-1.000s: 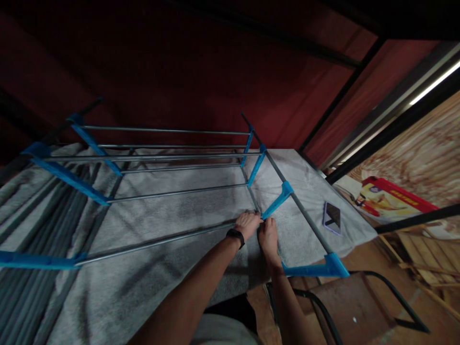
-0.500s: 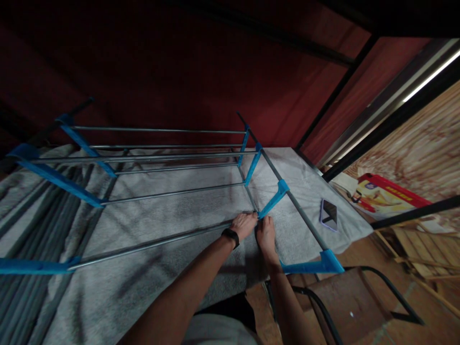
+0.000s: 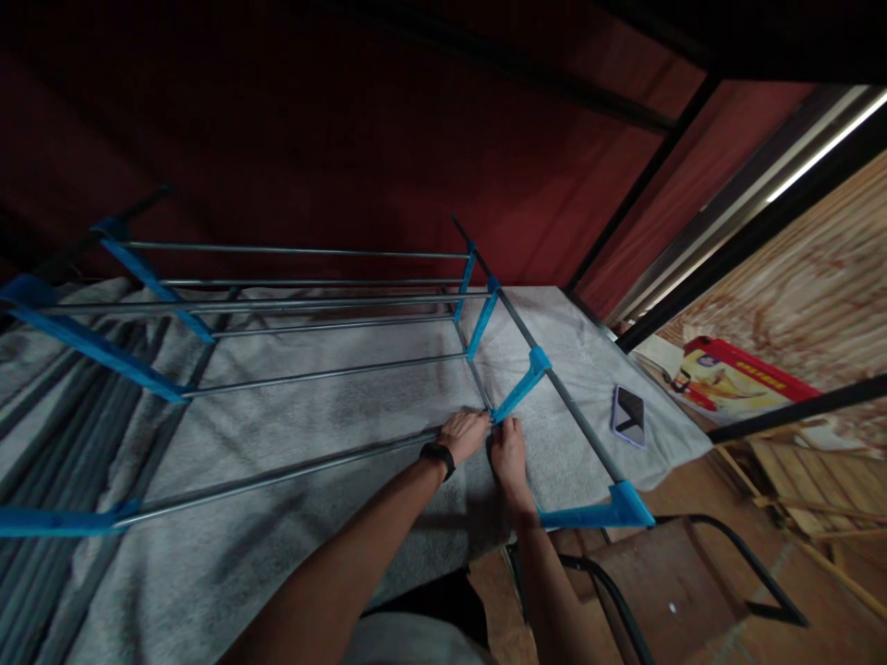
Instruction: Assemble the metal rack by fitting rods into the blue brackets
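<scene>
A rack frame of thin grey metal tubes and blue plastic brackets lies on the cloth-covered surface. My left hand [image 3: 466,432], with a black band at its wrist, is closed around the right end of the nearest long metal tube [image 3: 277,476]. That end is hidden under my fingers, close to the foot of a blue plastic bracket [image 3: 516,392]. On the other side of this foot, my right hand [image 3: 509,453] has its fingers curled against the bracket. Both hands almost touch. The exact joint between tube and bracket is covered by my fingertips.
Several loose grey tubes [image 3: 55,499] lie at the left on the grey cloth [image 3: 333,416]. A phone [image 3: 629,416] rests near the right edge. Beyond are a red and yellow box [image 3: 745,374] and a chair [image 3: 672,582]. A dark red wall [image 3: 360,157] stands behind the rack.
The view has shifted slightly, so everything sits a little further left. My hands stay at the same joint, with hardly any movement relative to the rack.
</scene>
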The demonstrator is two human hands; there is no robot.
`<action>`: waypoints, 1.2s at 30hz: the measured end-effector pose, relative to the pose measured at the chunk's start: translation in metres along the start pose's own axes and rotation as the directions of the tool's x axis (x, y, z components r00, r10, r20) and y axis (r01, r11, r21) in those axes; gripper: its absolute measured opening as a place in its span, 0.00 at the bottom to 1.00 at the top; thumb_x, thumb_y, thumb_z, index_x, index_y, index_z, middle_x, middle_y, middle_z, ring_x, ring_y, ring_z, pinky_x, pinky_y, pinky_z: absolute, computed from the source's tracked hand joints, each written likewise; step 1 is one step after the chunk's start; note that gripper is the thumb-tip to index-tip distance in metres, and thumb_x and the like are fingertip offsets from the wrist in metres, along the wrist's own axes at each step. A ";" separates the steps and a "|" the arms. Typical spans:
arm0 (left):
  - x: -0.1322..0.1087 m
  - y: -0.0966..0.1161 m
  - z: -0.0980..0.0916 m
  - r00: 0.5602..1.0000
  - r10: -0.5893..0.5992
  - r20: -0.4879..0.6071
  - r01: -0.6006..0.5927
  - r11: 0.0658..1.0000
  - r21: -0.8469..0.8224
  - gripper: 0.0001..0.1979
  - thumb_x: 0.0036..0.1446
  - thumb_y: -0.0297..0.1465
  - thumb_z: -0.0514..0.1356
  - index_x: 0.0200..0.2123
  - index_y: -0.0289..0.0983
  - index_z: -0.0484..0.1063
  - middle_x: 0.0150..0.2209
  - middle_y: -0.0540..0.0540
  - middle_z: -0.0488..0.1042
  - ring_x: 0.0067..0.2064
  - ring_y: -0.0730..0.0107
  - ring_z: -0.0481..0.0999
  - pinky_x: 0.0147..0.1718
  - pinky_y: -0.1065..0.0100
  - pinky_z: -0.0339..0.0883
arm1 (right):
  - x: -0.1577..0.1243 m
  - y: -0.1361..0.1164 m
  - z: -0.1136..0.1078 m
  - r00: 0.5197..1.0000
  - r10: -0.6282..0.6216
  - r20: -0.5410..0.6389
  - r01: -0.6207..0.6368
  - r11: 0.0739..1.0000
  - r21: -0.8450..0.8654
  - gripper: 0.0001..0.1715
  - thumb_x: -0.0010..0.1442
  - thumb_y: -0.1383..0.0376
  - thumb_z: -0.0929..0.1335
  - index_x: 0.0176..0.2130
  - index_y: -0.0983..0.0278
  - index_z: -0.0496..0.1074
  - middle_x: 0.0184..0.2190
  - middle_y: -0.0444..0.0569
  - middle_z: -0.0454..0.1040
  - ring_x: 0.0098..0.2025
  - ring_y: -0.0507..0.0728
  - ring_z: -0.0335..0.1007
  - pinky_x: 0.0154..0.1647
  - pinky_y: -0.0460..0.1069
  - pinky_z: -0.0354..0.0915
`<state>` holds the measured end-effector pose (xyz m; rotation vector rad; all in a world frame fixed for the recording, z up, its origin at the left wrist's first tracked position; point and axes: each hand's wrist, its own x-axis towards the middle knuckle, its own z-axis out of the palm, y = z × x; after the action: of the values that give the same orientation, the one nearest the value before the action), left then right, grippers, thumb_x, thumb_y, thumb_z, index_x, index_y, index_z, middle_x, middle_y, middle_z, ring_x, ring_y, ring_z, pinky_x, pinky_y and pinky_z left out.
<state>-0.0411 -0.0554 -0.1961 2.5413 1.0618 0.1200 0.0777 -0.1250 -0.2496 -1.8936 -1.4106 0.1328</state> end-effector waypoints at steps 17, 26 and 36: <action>-0.002 -0.002 0.000 1.000 0.024 0.004 -0.024 0.999 -0.023 0.15 0.72 0.33 0.48 0.51 0.36 0.72 0.47 0.38 0.79 0.47 0.58 0.79 0.48 0.61 0.67 | 0.000 0.001 0.002 1.000 0.024 -0.017 -0.024 1.000 0.013 0.16 0.60 0.71 0.59 0.45 0.65 0.70 0.38 0.52 0.69 0.39 0.59 0.65 0.45 0.55 0.67; -0.006 0.000 0.007 0.999 0.038 -0.016 -0.038 0.999 0.003 0.16 0.72 0.34 0.47 0.50 0.37 0.72 0.46 0.39 0.79 0.46 0.58 0.79 0.47 0.60 0.69 | 0.000 0.001 0.001 0.999 0.049 0.003 -0.049 0.998 0.049 0.20 0.59 0.72 0.59 0.48 0.65 0.70 0.40 0.53 0.69 0.41 0.59 0.66 0.48 0.54 0.66; -0.002 0.000 -0.001 1.000 -0.005 0.015 0.006 0.998 -0.057 0.16 0.71 0.33 0.48 0.47 0.38 0.75 0.44 0.39 0.81 0.46 0.57 0.80 0.46 0.61 0.69 | 0.001 0.001 0.000 0.999 0.046 -0.003 -0.046 0.995 0.087 0.22 0.58 0.72 0.60 0.50 0.64 0.71 0.42 0.55 0.72 0.43 0.60 0.68 0.50 0.55 0.67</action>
<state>-0.0425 -0.0562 -0.1950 2.4842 1.0449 0.1276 0.0788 -0.1238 -0.2500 -1.8545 -1.3369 0.2079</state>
